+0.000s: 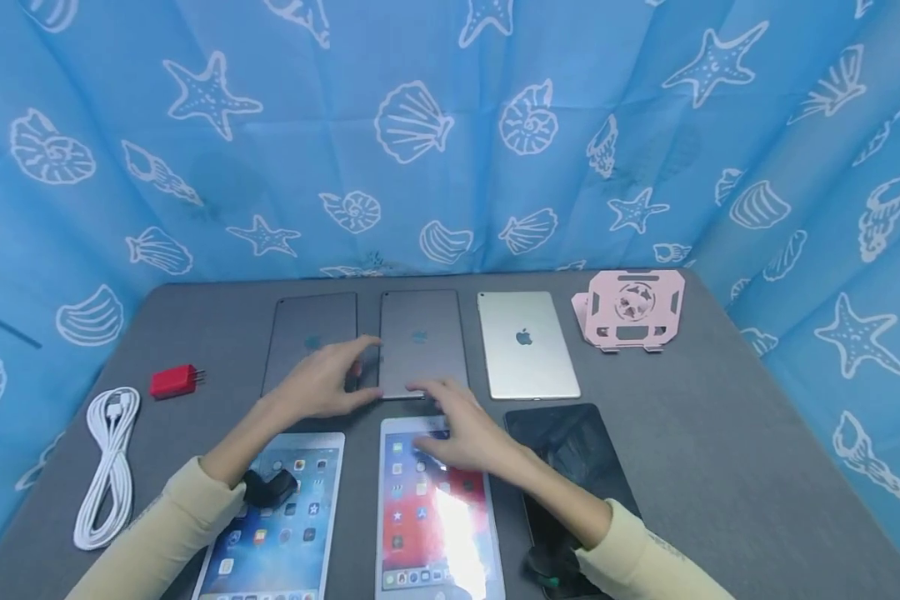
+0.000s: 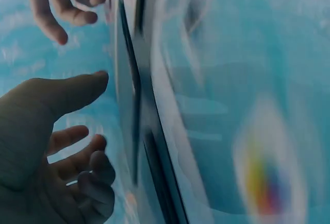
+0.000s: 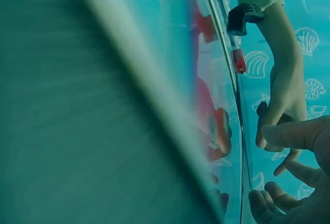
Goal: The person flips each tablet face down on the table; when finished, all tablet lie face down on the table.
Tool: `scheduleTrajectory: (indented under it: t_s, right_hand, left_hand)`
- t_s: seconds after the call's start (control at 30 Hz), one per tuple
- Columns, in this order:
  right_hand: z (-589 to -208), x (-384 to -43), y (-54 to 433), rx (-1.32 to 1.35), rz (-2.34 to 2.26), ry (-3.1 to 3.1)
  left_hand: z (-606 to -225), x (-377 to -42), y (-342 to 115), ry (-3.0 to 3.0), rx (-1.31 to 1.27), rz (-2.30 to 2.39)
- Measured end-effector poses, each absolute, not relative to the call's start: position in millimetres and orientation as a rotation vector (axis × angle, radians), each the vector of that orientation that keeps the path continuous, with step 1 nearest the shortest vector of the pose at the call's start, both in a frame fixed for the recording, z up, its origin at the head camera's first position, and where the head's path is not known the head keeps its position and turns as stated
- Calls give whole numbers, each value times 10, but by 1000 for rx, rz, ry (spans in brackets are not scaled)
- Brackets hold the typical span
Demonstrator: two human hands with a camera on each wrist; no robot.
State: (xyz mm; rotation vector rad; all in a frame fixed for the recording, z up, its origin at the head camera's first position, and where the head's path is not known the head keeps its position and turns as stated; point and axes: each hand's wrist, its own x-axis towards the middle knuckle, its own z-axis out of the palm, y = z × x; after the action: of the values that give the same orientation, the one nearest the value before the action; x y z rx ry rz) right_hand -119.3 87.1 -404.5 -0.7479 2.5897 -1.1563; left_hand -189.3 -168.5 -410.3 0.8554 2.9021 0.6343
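My left hand hovers with fingers and thumb spread, nothing between them, in the gap between two dark-backed tablets, the left one and the middle one. Its thumb and forefinger reach toward the middle tablet's left edge. My right hand is over the top of a lit white-framed tablet, its loosely bent fingers toward the middle tablet's lower edge. In the left wrist view, the left thumb stands apart from the fingers. The right wrist view has the right thumb near the left hand.
A silver tablet and a pink stand are at the back right. Below them lies a black-screened tablet, under the right forearm. Another lit tablet is beneath the left wrist. A red charger and white cable lie left.
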Motion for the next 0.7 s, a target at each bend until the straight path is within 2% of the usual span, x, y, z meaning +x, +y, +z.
scheduleTrajectory:
  t_s: [0.33, 0.7]
  right_hand:
    - [-3994, -667, 1741, -596, -1016, 2700]
    - [-4046, -83, 2585, -112, -827, 2784]
  left_hand:
    - [-4080, -1580, -1109, 2631, 1089, 665]
    - [-4127, -1464, -640, 2505, 1293, 650]
